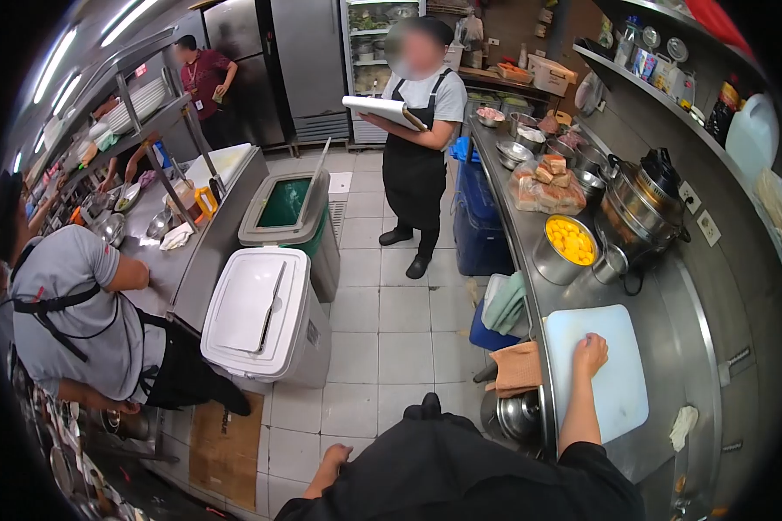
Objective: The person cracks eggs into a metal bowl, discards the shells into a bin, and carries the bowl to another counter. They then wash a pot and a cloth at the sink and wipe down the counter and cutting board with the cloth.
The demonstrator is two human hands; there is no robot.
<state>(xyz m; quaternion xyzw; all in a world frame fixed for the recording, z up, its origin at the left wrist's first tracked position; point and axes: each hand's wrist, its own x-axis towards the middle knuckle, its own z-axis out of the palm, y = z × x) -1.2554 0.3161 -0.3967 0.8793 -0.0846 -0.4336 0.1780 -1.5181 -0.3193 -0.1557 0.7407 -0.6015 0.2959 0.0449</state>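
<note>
On the white cutting board [624, 373] to my right rests my right hand [590, 354]. Its fingers are curled into a fist, and I see nothing in it. Low on the left, beside my black apron, hangs my left hand [336, 453], loosely closed with nothing visible in it and touching nothing. Just beyond the board stands a metal pot [558, 267] full of yellow-orange chunks [571, 240]. A smaller metal cup [611, 262] is beside it. An orange cloth [516, 371] hangs at the counter's front edge, left of the board.
Bagged bread [547, 187] and a large metal steamer pot [641, 208] occupy the counter further back. A person with a clipboard [386, 112] stands in the aisle. White [256, 304] and grey-lidded bins [274, 208] line the left, near a co-worker in grey [87, 313].
</note>
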